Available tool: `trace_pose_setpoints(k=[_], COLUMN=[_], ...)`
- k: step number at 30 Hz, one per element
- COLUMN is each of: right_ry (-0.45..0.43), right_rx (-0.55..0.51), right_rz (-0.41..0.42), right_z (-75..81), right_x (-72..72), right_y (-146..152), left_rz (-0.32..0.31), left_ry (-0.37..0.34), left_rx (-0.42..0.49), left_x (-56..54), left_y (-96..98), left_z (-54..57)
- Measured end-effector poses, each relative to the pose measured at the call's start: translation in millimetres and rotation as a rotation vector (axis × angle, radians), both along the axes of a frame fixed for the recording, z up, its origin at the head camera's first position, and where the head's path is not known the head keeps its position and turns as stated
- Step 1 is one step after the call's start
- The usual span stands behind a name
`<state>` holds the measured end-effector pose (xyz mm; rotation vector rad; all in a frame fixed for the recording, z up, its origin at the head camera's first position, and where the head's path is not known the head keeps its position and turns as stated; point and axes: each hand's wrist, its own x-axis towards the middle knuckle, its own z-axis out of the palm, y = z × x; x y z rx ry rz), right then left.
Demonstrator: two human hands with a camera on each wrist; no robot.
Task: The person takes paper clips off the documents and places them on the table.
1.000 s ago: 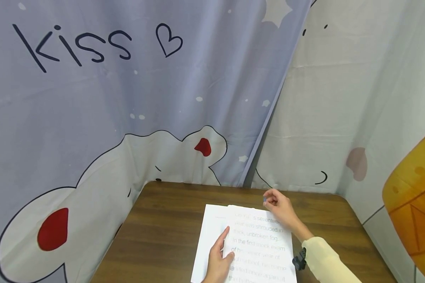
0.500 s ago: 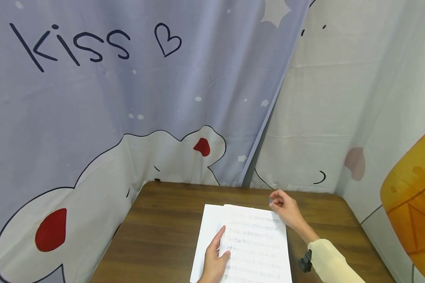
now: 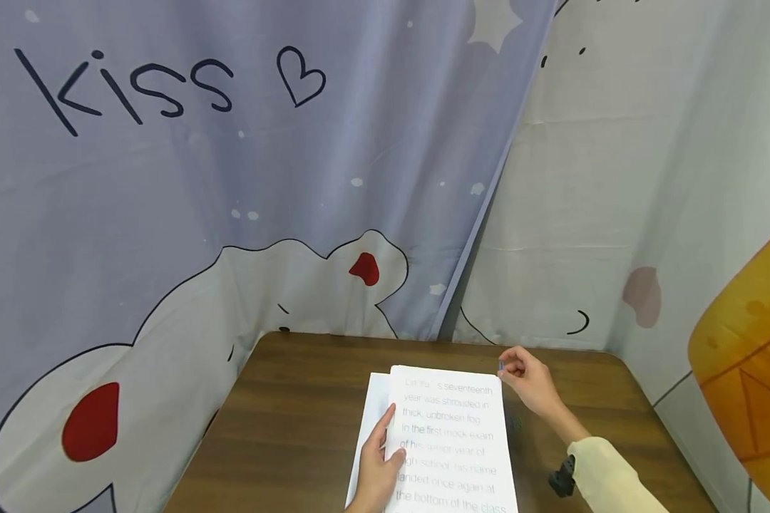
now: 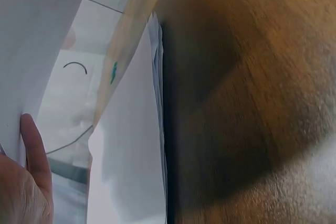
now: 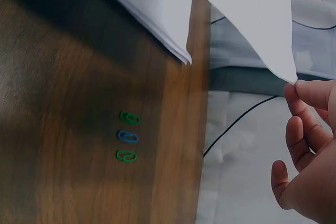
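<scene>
My left hand [image 3: 377,467] grips the left edge of the printed sheets [image 3: 449,442], thumb on the front. In the left wrist view the raised paper [image 4: 31,35] stands above the table beside that hand. With thumb and index finger, my right hand [image 5: 312,129] pinches the top right corner of the lifted sheet [image 5: 252,14]; its other fingers are loosely bent. A small blue sliver [image 3: 501,365] shows at these fingertips in the head view, too small to identify. Beneath the raised paper lies a white stack of sheets [image 4: 131,140], partly hidden in the head view.
Two green paper clips and a blue paper clip [image 5: 127,137] lie in a row on the brown wooden table [image 3: 282,427], right of the paper. Patterned curtains [image 3: 334,178] hang along the table's back and sides.
The printed sheets and my left hand have shifted left, uncovering less of the stack beneath. My right hand has moved slightly right and is now at the sheet's top right corner.
</scene>
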<state>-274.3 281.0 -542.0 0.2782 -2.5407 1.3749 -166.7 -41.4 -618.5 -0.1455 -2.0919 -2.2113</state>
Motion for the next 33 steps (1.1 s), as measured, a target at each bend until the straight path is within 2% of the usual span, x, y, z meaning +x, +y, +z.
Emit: trace_pose_setpoints(k=[3,11,17,24,33], right_ry=[0.0,-0.005,-0.002,-0.05,-0.125], right_rx=[0.0,0.028,0.051,0.088,0.123], right_rz=[-0.007,-0.008,-0.019,-0.027,-0.017], right_z=[-2.0,-7.0,-11.9,-21.3,-41.0], right_x=[0.3,2.8,5.8,8.0,7.8], right_y=[4.4,16.2,24.5,33.9,45.5], left_rz=[0.001,-0.011,-0.002,-0.018,0.009], left_ry=[0.013,-0.021,-0.001,-0.021,-0.021], left_rx=[0.004,0.053,0.022,0.053,0.006], left_x=[0.2,1.6,1.0,3.8,5.6], left_y=[-3.2,-5.5,-6.7,-6.5,-5.0], left_z=[0.6,0.2,1.3,2.7,0.6])
